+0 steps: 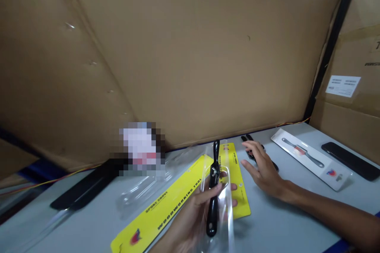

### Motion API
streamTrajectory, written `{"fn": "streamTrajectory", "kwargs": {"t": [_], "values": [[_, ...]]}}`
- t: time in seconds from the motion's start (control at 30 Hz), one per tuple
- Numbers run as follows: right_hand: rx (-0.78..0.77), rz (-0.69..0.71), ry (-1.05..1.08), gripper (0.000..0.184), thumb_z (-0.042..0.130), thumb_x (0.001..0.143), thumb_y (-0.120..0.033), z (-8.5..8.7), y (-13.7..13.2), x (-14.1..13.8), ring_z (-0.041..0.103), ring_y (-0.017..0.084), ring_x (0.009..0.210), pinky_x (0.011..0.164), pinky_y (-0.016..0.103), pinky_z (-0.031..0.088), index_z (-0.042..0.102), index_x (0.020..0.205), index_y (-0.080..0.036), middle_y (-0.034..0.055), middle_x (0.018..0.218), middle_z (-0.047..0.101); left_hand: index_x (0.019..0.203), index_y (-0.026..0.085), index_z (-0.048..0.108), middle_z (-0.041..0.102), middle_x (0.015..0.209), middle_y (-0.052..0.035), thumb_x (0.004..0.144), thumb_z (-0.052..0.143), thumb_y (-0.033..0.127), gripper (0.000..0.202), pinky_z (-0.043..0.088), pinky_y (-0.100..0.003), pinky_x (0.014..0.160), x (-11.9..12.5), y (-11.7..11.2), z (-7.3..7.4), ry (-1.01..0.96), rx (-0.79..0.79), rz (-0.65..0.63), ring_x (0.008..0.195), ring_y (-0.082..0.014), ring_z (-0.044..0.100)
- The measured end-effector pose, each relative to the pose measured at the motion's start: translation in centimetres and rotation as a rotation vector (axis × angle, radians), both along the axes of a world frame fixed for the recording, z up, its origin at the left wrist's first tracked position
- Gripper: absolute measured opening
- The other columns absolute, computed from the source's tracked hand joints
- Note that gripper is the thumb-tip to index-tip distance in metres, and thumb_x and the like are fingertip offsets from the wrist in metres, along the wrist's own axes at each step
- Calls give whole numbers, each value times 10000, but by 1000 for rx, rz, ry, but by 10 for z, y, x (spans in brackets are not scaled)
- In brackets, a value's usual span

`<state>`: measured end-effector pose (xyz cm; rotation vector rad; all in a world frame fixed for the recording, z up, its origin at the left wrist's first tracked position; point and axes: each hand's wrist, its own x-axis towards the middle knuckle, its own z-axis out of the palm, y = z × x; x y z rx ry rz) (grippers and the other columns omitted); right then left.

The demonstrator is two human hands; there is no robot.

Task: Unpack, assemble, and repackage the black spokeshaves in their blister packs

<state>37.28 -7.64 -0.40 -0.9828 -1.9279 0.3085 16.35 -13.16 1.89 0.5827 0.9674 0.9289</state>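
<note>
holding one black spokeshave (214, 176) and clear plastic (227, 231), the left grip (199, 202) is near two yellow cards (169, 201); right grip (263, 170) wide.

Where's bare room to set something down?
Bare table: between the right forearm and the yellow card behind the left hand; between the long yellow card and flat black piece at left. Crowded around that hand: black tool, clear packaging.

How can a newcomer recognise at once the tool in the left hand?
Below the big cardboard wall, find the grey table. Low in the middle, the left hand holds the tool, nearly upright in the picture. Unlike the grey tool in the white pack, this one is black and under the thumb.
</note>
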Motion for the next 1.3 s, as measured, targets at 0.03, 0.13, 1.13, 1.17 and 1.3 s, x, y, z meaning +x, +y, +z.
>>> {"fn": "streamTrajectory", "kwargs": {"t": [0.03,0.13,1.13,1.17,1.3], "values": [[-8,15,-9,365,491,1008,-326,-1,-1,-1,520,261,1242,1016,463,473,426,1363,-273,117,1340,512,1258,209,513,738,999,-90,816,750,187,501,574,-252,568,0,1,-1,1,-6,29,690,-183,736],[-18,54,-29,312,510,993,-292,-3,-3,-4,523,251,1221,1005,446,466,485,1302,-257,111,1303,536,1304,233,461,737,1042,-96,802,764,183,589,580,-291,588,1,2,-5,10,16,53,728,-225,753],[-848,289,678,360,745,762,-485,54,5,14,675,144,509,459,220,530,558,794,-178,31,669,711,1217,202,524,641,939,-72,866,667,460,458,507,-263,459,10,-17,3,7,43,-404,646,-234,721],[-771,253,725,358,753,762,-475,58,8,19,687,145,532,491,225,551,557,808,-179,37,696,721,1198,184,541,647,941,-85,890,616,510,455,514,-278,456,9,-16,3,-1,19,-382,652,-241,720],[-347,78,790,291,710,847,-435,71,6,34,702,143,570,555,252,591,553,827,-191,46,820,750,1063,146,599,676,1004,-120,927,574,456,339,570,-359,606,9,-11,2,-57,-14,-278,816,-289,736]]}}
